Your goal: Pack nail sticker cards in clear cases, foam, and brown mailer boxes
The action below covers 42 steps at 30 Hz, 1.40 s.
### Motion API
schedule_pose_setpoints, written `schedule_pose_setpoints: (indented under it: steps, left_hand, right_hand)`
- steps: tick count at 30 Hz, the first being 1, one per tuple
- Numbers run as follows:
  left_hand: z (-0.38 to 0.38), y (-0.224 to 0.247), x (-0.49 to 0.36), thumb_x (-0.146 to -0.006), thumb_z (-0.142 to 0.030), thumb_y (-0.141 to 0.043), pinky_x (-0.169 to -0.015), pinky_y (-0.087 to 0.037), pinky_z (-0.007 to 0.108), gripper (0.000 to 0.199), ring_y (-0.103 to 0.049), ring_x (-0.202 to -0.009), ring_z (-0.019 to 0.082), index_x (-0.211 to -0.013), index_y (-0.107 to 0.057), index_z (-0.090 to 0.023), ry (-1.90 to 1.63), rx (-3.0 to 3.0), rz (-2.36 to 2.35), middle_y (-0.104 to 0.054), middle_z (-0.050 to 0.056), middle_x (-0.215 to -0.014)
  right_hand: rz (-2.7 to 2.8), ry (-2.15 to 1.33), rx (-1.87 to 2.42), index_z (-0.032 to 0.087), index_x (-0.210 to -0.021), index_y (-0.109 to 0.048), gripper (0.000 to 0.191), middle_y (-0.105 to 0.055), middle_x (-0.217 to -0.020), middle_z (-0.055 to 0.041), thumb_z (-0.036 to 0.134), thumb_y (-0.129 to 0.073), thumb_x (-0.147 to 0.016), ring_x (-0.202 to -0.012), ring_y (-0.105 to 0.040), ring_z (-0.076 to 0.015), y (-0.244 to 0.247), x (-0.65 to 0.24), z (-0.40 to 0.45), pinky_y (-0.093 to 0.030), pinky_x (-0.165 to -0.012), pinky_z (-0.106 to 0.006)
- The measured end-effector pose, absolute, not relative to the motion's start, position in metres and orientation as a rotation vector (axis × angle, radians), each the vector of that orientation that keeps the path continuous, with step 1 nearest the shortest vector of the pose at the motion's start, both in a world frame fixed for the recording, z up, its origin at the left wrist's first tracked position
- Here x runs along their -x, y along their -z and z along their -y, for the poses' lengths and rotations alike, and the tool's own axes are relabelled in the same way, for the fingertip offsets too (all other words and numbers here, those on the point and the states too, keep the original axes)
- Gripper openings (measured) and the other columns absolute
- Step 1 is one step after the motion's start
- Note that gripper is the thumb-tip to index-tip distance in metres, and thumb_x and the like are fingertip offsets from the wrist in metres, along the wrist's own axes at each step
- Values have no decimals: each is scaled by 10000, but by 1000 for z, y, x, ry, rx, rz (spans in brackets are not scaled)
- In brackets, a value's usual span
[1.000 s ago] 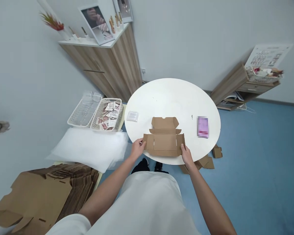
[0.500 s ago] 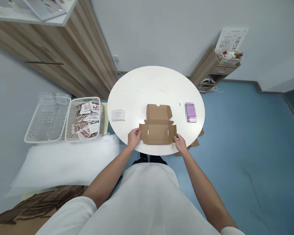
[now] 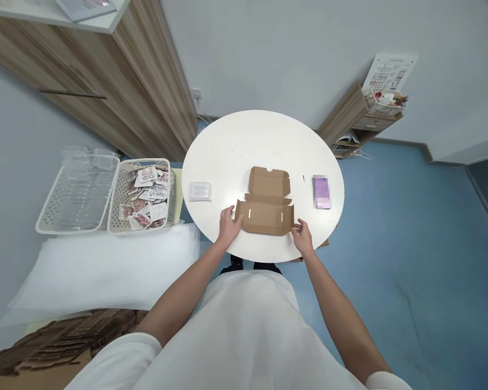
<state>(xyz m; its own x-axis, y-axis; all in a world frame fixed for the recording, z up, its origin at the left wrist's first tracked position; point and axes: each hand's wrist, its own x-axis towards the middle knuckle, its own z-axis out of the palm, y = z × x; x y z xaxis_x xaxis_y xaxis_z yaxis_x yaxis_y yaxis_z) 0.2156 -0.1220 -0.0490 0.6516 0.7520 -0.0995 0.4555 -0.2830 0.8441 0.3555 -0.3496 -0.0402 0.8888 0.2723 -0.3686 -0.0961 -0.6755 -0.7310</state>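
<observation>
A brown cardboard mailer box [image 3: 265,215] lies unfolded on the white round table [image 3: 211,146], near its front edge. Its side flaps are tilted upward, and the notched lid panel is spread out away from me. My left hand [image 3: 230,227] is at the left flap, thumb and fingers apart, the thumb against the flap's outer side. At the right flap is my right hand [image 3: 303,237], its fingers also spread, with the tips touching or very close to the cardboard. Neither hand is wrapped around the box.
A clear plastic case [image 3: 200,191] lies at the table's left, a purple pack [image 3: 321,192] at its right beside a tiny dark item [image 3: 303,178]. White baskets [image 3: 171,195] hold carded packets and clear cases. White sheeting [image 3: 117,265] and stacked cardboard [image 3: 65,341] are at lower left.
The side flaps have been bent upward from nearly flat. My fingers have loosened from their pinch on the flaps and spread apart. The camera view has shifted slightly.
</observation>
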Motion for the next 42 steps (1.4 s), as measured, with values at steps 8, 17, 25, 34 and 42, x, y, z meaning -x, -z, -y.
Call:
schedule_pose_setpoints:
  steps: [8,17,25,34,42]
  left_hand:
    - [161,34,-208,-664,-256,-644,-989,-187,530,474,-340,-1211,320,-1118,-508,-239,-75,-2560,-545,-449,127,-1252]
    - [162,38,-242,-683,-97,-514,-950,-233,478,626,-439,-1132,289,-1280,-372,-225,154,-2658,-588,-486,146,-1231]
    - [149,27,-266,-577,-279,-713,-1011,-74,543,957,-86,-1316,364,-1371,-189,-173,177,-2689,-712,-134,185,-1437]
    - [136,31,-274,-536,-291,-719,-1025,21,550,1031,-15,-1322,356,-1383,-143,-170,254,-2779,-443,-215,153,-1423]
    - [142,27,-239,-599,-341,-622,-1032,-17,531,922,-23,-1324,329,-1374,-160,-149,407,-2938,-338,-232,136,-1420]
  right_hand:
    - [187,-448,2214,234,-1274,-335,626,-393,-1308,-91,452,-494,-710,-1209,-354,-226,35,-405,318,-329,-947,-371]
    - [279,-729,2229,243,-1128,-495,399,-636,-912,-32,425,-416,-782,-873,-556,-191,55,-482,263,-355,-825,-353]
    - [480,-746,2262,235,-1089,-545,371,-566,-615,29,362,-386,-779,-658,-531,-156,62,-483,266,-355,-766,-333]
    - [649,-824,2300,250,-1000,-593,348,-540,-570,30,347,-327,-797,-573,-482,-145,46,-459,279,-379,-670,-291]
    - [1307,-406,2567,143,-1370,-145,880,-222,-1415,-161,574,-485,-682,-1292,-164,-321,25,-387,307,-147,-985,-501]
